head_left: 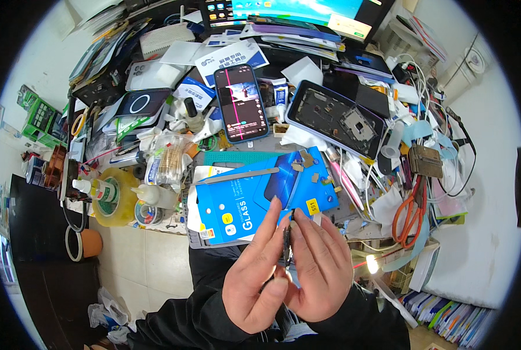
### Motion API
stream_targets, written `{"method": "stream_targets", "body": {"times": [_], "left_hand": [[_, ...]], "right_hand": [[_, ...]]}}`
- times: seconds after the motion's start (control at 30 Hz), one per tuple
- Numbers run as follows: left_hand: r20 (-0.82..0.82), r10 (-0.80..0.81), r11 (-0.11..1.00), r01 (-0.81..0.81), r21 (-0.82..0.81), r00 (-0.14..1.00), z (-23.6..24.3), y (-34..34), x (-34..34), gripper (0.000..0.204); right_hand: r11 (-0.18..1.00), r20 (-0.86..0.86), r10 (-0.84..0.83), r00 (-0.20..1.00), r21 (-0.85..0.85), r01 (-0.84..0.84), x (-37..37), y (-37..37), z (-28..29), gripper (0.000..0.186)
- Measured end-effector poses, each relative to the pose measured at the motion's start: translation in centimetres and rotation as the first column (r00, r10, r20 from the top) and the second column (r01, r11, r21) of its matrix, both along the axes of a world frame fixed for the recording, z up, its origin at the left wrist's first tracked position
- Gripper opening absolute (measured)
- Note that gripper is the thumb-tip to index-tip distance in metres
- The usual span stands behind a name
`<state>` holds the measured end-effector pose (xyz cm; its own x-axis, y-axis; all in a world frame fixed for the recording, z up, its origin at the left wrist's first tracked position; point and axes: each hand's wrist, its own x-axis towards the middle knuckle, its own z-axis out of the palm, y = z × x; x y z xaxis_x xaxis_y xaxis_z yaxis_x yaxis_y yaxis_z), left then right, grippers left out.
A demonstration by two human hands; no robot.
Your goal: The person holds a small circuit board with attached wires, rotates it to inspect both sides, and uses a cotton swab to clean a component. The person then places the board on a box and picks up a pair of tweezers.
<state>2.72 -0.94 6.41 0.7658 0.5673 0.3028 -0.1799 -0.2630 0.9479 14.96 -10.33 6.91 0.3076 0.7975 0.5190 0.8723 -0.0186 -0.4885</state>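
My left hand (250, 279) and my right hand (320, 269) are close together in front of the bench edge. Between them they grip a thin dark part (287, 245), seen edge-on; its kind cannot be made out. Just beyond my fingers lies a flat blue box (231, 204), which carries metal tweezers (237, 176) and several small metal pieces (314, 178). Farther back, a lit phone (241, 116) with a pink vertical line down its screen leans on the clutter. To its right an opened phone's dark inner parts (330, 119) lie in a shallow tray (296, 119).
On the left stand a roll of yellow tape (116, 211), a white squeeze bottle (158, 197) and a bag of cotton swabs (170, 158). Orange-handled scissors (409, 220) and loose cables are at the right. A glowing lamp (372, 264) sits near my right hand. Behind everything is a monitor (289, 11).
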Motion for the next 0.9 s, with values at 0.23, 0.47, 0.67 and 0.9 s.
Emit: {"method": "stream_targets", "body": {"times": [0.23, 0.47, 0.67, 0.9], "left_hand": [[-0.046, -0.055, 0.995, 0.058, 0.077, 0.997, 0.0, 0.5, 1.0, 0.079], [0.127, -0.052, 0.649, 0.13, -0.75, 0.991, -1.5, -0.2, 2.4, 0.055], [0.091, 0.002, 0.648, 0.068, -0.759, 0.996, -2.3, -0.7, 2.4, 0.03], [0.101, 0.021, 0.625, 0.066, -0.778, 0.995, -2.4, -1.1, 2.0, 0.031]], "right_hand": [[0.991, -0.279, 0.123, 0.952, -0.017, -0.133, 3.7, -1.4, 2.5, 0.032], [0.959, -0.979, -0.048, 0.2, -0.101, -0.266, 5.9, -2.8, 4.2, 0.019], [0.981, -0.995, 0.045, 0.09, 0.027, -0.191, 5.3, -2.2, 3.1, 0.02], [0.97, -0.921, 0.019, 0.389, -0.076, -0.229, 6.1, -1.8, 2.8, 0.024]]}}
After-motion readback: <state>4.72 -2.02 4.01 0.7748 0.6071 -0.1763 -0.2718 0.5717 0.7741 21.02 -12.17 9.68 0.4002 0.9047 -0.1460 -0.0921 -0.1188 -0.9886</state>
